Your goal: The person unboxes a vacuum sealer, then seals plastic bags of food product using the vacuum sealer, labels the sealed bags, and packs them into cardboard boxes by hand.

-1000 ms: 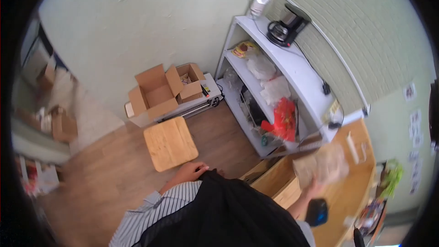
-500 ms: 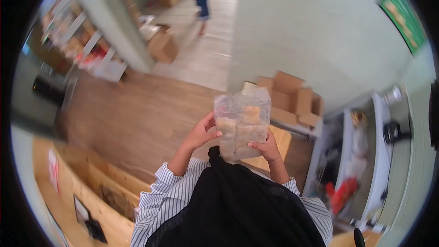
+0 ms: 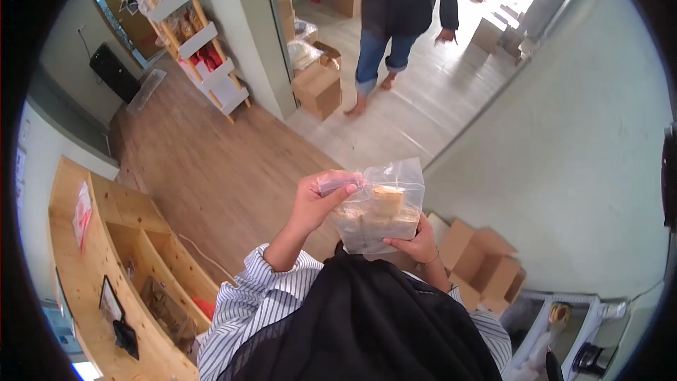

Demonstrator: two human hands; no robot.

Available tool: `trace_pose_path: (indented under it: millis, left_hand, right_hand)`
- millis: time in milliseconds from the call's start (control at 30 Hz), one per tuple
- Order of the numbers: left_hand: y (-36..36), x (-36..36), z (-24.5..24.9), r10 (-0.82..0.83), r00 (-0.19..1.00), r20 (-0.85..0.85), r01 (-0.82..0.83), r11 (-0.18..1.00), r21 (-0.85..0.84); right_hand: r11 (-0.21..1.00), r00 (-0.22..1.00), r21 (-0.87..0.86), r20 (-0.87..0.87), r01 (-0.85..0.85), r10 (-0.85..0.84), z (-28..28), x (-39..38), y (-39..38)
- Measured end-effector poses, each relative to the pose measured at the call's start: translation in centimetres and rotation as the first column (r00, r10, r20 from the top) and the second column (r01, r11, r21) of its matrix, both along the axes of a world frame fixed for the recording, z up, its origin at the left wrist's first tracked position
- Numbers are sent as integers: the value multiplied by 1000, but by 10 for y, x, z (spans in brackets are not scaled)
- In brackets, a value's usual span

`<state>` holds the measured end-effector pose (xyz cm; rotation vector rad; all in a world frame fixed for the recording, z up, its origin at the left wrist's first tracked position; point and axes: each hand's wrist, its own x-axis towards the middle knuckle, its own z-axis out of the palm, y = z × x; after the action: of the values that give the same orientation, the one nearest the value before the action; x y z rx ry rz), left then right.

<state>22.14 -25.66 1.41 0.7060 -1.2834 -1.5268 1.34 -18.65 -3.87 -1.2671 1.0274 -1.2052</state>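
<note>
In front of my chest I hold a clear plastic bag. Pale, light-brown pieces are packed inside it, with one yellowish block near the top; I cannot make out what they are. The bag's upper end is loose, crumpled film. My left hand pinches that film at the upper left corner, thumb on top. Lower down, my right hand grips the right side, its thumb across the front and its other fingers hidden behind.
A person walks on the pale floor ahead. Cardboard boxes stand by the pillar and at my right, where an open carton sits. A wooden counter lies left; a stocked shelf rack is beyond. White shelving is at lower right.
My left hand has moved from the bag's left side up to its top corner and now pinches the film. The view has swung right, and the person ahead appears nearer.
</note>
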Motion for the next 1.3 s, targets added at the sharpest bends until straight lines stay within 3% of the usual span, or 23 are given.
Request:
trace_pose_path:
  millis: [233,333,467,533,600,667,733,800,833,867,933,1033,1067,1100,1133,1167,1200,1233,1300]
  left_hand:
    - [-162,-60,20,184,980,-79,-184,983,8]
    - [-225,-95,18,205,970,-134,-211,977,-32]
    - [-304,-134,17,84,995,-53,-85,996,-17]
    - [-352,-153,10,22,988,151,2,988,-158]
    - [-388,-177,5,-91,993,77,98,989,-107]
    - [-415,-195,-8,-27,991,134,35,998,-57]
    - [-409,-207,-39,9,997,80,-6,999,-34]
    - [-418,-214,-79,268,933,240,-231,958,-171]
    - [-424,-220,-98,308,918,249,-268,946,-182]
    - [-430,-222,-117,235,960,151,-241,970,26]
    - [-463,-228,-148,153,977,152,-174,975,139]
    - [-523,-245,-156,142,962,234,-182,970,162]
    - [-545,-254,-153,123,949,290,-170,975,144]
    - [-566,-265,-142,202,851,485,-191,979,-72]
    - [-595,-281,-125,226,843,488,-213,974,-83]
    - [-619,-296,-107,397,730,557,-183,898,-400]
    - [-645,-314,-93,564,600,567,-85,750,-656]
    - [-669,-333,-84,566,595,571,-91,753,-651]
    - [-714,-379,-71,441,610,658,202,717,-668]
  right_hand:
    - [987,985,-85,-100,133,-142,29,-47,-151]
    - [984,983,-17,-60,175,-176,36,-70,-207]
    - [952,949,35,64,306,-307,28,-96,-259]
    - [928,924,88,98,362,-369,22,-110,-286]
    - [905,901,67,87,419,-424,12,-126,-316]
    - [890,886,93,94,446,-453,4,-140,-343]
    - [882,876,108,108,460,-470,-6,-151,-348]
    - [928,936,293,196,230,-293,-25,-182,-377]
    - [949,973,272,120,160,-198,-55,-205,-399]
    - [947,972,280,131,155,-198,-67,-220,-415]
    - [906,997,421,-42,-42,66,-83,-256,-467]
    - [897,983,439,-140,-43,116,-76,-286,-531]
    - [907,979,420,-176,-24,107,-70,-294,-553]
    - [909,976,414,-171,-54,136,-67,-304,-571]
    - [929,977,371,-194,-15,93,-64,-318,-592]
    - [945,974,324,-223,30,46,-60,-330,-611]
    - [944,974,329,-220,14,62,-54,-343,-634]
    - [956,969,287,-246,63,10,-46,-358,-653]
    - [959,960,253,-273,128,-56,-29,-396,-686]
